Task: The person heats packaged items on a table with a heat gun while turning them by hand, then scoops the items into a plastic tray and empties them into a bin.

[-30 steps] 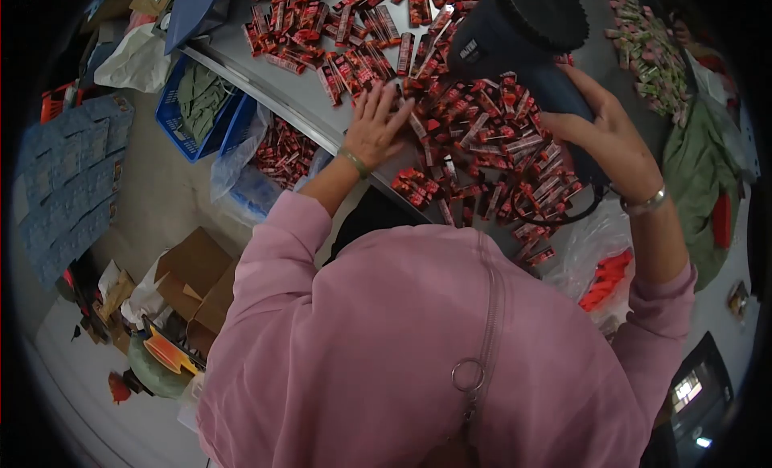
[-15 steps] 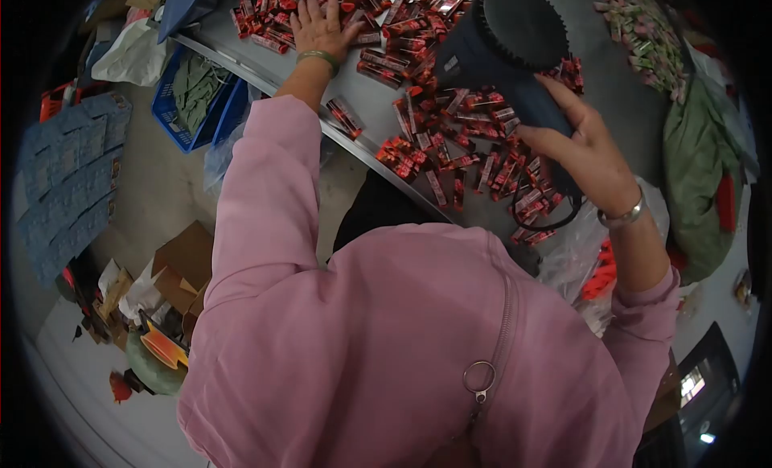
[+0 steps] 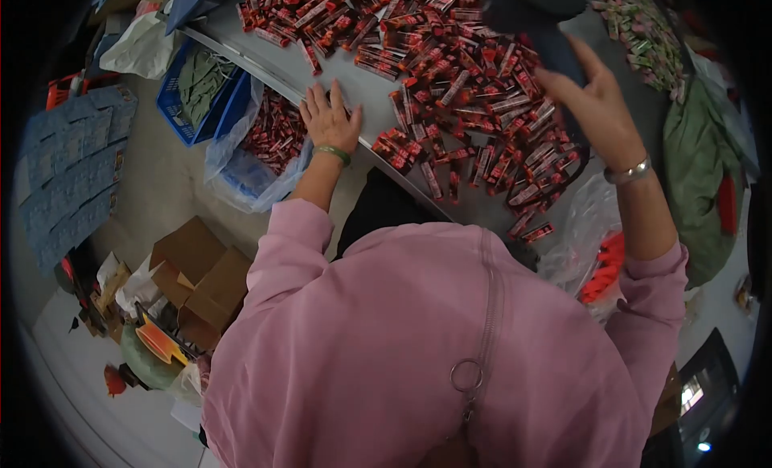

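My left hand (image 3: 331, 124), with a green bangle at its wrist, lies palm down at the near edge of the grey table (image 3: 374, 118). Its fingers are stretched apart, and part of a small packet seems to show beneath it. My right hand (image 3: 599, 114) is wrapped round the handle of a dark handheld device (image 3: 535, 10) with a large round head, tilted over the table and partly out of view. Many red, shiny, stick-shaped packets (image 3: 458, 90) lie in a loose heap around and below the device. Its underside is hidden.
Below the table edge stands a blue crate (image 3: 233, 106) beside a clear bag (image 3: 241, 178) with red packets. Green-and-pink packets (image 3: 639, 38) lie at the upper right, above a green cloth (image 3: 704, 178). Cardboard boxes (image 3: 205, 263) are on the floor at left.
My left hand has come back from the far packets to the table's near edge, covering where a lone packet lay. The device has risen toward the top, uncovering more red packets.
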Demonstrator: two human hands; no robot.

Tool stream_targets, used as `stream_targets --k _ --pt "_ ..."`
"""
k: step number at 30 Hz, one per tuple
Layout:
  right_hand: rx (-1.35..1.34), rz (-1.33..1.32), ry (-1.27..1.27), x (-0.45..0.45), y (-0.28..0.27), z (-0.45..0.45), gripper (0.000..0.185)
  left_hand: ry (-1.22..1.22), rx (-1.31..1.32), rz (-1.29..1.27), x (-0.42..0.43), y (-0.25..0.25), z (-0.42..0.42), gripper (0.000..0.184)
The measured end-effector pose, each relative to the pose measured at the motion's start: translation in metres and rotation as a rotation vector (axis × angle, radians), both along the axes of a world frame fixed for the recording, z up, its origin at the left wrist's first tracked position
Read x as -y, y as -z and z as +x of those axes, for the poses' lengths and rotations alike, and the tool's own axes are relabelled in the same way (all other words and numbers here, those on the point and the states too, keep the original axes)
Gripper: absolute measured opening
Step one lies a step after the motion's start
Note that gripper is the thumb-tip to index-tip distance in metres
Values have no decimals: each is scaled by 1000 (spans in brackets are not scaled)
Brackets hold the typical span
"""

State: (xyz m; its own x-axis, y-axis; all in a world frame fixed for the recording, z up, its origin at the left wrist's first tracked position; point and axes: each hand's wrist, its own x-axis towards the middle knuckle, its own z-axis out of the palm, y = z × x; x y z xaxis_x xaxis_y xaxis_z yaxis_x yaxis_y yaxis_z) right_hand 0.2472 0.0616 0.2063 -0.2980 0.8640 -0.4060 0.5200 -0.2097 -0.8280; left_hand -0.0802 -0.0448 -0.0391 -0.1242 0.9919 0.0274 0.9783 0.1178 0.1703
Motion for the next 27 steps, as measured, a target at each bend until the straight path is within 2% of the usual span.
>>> stream_targets --k 2,3,4,5,6,8,10,11,12,13,15,16,18,20,21,24,26,27 --pt "70 291 198 -18 17 25 64 -69 31 39 -19 -2 -4 67" --pt "10 175 204 -20 13 39 67 -65 34 41 -29 -5 -4 67" --pt "15 174 210 -12 3 41 67 -94 71 174 -37 -10 -2 62" --pt "30 62 186 6 -11 41 68 -127 109 303 -42 -15 2 57" --pt "42 -47 160 24 -24 41 68 -124 115 301 -45 -22 9 57" --pt "44 -122 90 44 -37 45 68 135 278 432 -49 -43 31 43" --pt "23 -244 81 56 -44 51 70 473 372 354 -44 -65 64 32" --pt "23 -244 91 56 -42 57 70 643 385 325 -41 -59 81 35" --pt "45 -133 168 52 -33 65 72 811 396 298 -39 -51 98 39" --pt "67 -23 243 46 -24 73 73 819 398 300 -39 -49 115 39" --pt "61 63 316 28 -10 83 75 1131 196 78 -41 -46 143 50" --pt "21 63 365 20 -9 85 75 1135 195 81 -45 -43 150 50" --pt "-20 62 415 18 -12 84 75 1052 -122 21 -59 -35 158 62" --pt "-60 26 244 34 -21 72 68 1022 -178 -43 -79 -35 151 67" --pt "-60 23 251 38 -25 67 68 1011 -166 7 -87 -31 144 60" --pt "-107 -54 147 38 -25 61 65 838 -326 24 -113 -38 114 58" --pt "-68 159 151 19 -10 64 53 734 -480 -104 -125 -58 95 61" --pt "-70 159 152 12 -10 59 53 719 -446 46 -132 -40 79 63"
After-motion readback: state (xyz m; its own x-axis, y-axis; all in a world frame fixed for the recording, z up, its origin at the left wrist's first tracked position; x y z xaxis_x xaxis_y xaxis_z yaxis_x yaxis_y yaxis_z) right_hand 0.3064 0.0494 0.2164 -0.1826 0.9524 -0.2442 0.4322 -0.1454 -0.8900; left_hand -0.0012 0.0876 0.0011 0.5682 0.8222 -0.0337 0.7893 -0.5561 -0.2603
